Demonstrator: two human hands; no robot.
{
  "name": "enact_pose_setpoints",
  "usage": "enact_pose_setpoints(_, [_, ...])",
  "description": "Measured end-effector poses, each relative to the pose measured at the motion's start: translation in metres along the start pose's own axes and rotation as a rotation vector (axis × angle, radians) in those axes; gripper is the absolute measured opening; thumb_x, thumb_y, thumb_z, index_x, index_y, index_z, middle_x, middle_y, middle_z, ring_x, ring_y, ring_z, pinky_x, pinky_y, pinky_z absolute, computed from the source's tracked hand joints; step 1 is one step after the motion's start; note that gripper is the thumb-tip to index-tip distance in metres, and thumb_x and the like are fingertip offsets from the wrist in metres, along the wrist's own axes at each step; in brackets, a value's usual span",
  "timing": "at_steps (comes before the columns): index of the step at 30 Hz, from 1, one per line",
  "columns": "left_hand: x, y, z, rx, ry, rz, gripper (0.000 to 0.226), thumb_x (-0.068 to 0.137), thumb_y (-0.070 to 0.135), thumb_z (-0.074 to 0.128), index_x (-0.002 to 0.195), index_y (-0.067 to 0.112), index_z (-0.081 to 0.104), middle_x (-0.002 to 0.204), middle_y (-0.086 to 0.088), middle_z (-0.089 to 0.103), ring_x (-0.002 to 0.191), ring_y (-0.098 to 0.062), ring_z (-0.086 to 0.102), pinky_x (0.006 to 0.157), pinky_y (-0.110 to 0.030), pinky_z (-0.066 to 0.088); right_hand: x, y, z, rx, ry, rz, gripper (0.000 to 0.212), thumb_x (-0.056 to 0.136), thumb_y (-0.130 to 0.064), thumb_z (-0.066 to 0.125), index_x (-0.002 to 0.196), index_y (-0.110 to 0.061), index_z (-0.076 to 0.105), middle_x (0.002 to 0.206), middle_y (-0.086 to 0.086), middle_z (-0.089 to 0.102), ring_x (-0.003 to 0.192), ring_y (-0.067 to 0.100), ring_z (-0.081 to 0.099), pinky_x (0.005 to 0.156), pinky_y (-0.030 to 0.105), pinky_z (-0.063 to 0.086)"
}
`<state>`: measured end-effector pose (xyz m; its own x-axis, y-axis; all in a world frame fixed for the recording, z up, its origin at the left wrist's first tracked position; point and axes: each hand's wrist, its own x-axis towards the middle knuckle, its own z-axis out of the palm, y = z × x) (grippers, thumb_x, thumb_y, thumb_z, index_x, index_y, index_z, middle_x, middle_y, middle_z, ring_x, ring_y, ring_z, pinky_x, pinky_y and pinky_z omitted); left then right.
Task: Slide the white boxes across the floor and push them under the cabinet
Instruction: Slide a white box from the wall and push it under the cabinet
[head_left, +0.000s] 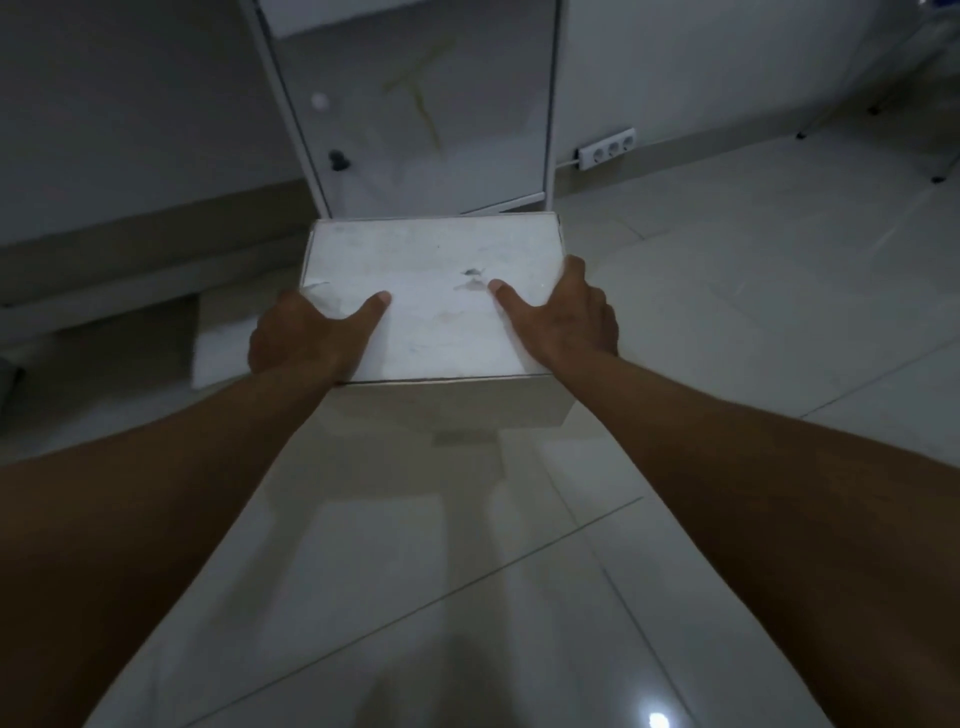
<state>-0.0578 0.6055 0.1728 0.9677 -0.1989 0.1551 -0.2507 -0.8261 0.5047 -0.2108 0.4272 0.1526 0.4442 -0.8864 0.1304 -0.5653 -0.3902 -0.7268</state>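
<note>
A white cardboard box (431, 296) with a scuffed, slightly torn lid sits on the tiled floor right in front of a white cabinet with a glass door (415, 119). The box's far edge meets the cabinet's bottom frame. My left hand (306, 332) grips the box's near left corner, thumb lying on the lid and fingers down the side. My right hand (561, 317) grips the right side the same way, thumb on top. A second white box (218, 338) lies on the floor to the left, partly under a low shelf.
A low dark shelf or bench (104, 260) runs along the left wall. A white power strip (605, 150) lies against the wall right of the cabinet. Thin furniture legs (935, 156) stand at the far right. Glossy floor tiles (727, 312) spread around.
</note>
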Motion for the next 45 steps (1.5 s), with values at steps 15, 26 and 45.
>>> enact_pose_setpoints(15, [0.069,-0.231,-0.120,-0.052,0.050,-0.134,0.107,0.056,0.091,0.055,0.133,0.017,0.052,0.134,-0.011,0.056,0.121,-0.034,0.054,0.094,-0.042,0.045,-0.129,-0.166,0.160,-0.001,-0.076,-0.101,0.097,0.071,-0.082,0.054,0.142,-0.021,0.031,0.130,0.013,0.055,0.114,0.036,0.054,0.091,0.041,0.043])
enact_pose_setpoints(26, [0.088,-0.363,-0.168,-0.033,0.112,-0.281,0.101,0.059,0.086,0.060,0.130,0.015,0.051,0.130,-0.012,0.059,0.118,-0.036,0.056,0.091,-0.042,0.046,-0.198,-0.246,0.261,-0.052,-0.234,-0.157,0.096,0.070,-0.082,0.055,0.141,-0.021,0.032,0.128,0.013,0.056,0.113,0.036,0.055,0.090,0.040,0.044])
enact_pose_setpoints(45, [0.120,-0.459,-0.154,0.120,0.091,-0.480,0.106,0.053,0.092,0.054,0.130,0.019,0.051,0.126,-0.006,0.062,0.115,-0.031,0.058,0.090,-0.039,0.046,-0.210,-0.267,0.381,-0.019,-0.488,-0.178,0.102,0.071,-0.082,0.055,0.145,-0.018,0.027,0.133,0.018,0.054,0.116,0.039,0.054,0.094,0.043,0.044])
